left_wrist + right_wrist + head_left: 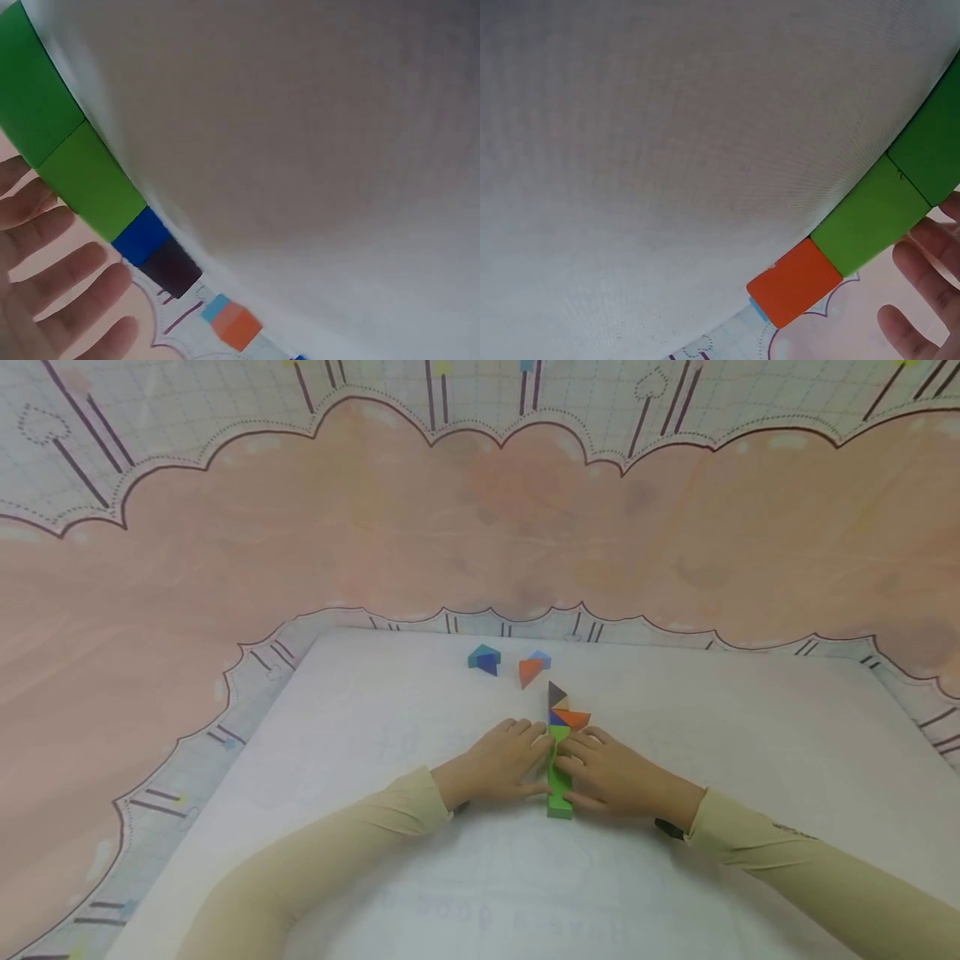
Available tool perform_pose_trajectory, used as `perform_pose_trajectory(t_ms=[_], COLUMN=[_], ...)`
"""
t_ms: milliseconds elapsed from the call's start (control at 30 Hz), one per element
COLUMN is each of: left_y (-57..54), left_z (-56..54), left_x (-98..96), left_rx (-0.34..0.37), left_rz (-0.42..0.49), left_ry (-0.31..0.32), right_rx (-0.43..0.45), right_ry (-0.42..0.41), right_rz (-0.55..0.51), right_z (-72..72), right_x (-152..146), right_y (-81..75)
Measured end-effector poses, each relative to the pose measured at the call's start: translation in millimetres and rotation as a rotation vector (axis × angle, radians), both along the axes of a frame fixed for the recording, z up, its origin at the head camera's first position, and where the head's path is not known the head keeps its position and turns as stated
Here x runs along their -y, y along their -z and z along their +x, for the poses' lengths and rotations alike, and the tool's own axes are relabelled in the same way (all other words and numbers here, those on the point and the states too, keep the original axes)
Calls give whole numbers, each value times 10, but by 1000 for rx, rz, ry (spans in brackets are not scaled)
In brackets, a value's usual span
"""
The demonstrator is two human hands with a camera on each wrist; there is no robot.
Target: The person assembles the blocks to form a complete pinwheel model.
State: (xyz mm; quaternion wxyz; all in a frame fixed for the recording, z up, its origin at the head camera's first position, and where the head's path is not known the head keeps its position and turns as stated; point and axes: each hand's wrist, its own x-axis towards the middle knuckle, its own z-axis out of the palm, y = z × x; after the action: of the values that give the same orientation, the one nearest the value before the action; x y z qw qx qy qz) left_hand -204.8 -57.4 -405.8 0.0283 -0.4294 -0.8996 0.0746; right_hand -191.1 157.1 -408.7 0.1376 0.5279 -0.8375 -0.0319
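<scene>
Head view: found the green blocks (560,781) end to end on the tabletop (375,693), with the long axis pointing at the far edge. Lay directly between left grip (502,762) and right grip (621,768), with neither noticeably nearer. Saw both with fingers extended, not curled around anything, at opposite long sides of the green blocks; could not judge the pressure. Noted the dark block (556,695) beyond, toward that same edge, and the orange block (574,718) jutting rightward.

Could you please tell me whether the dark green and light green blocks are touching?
Touching: the left wrist view shows the dark green block and light green block meeting along one seam.
</scene>
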Motion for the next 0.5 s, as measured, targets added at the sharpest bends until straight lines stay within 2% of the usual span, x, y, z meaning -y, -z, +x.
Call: perform_pose_trajectory(t_ms=[100,200,333,500], left_y=[-33,-62,-106,-190], left_z=[-66,-180,-411,-754], left_x=[22,77,196,380], left_rx=[16,17,0,-25], left_rz=[15,20,45,79], left_ry=[-15,-55,-109,-158], right_rx=[14,35,38,11], right_ry=[5,15,15,-13], right_rz=[5,9,11,-13], right_z=[3,8,7,-2], right_x=[-1,0,-3,-20], right_y=[2,-3,-6,8])
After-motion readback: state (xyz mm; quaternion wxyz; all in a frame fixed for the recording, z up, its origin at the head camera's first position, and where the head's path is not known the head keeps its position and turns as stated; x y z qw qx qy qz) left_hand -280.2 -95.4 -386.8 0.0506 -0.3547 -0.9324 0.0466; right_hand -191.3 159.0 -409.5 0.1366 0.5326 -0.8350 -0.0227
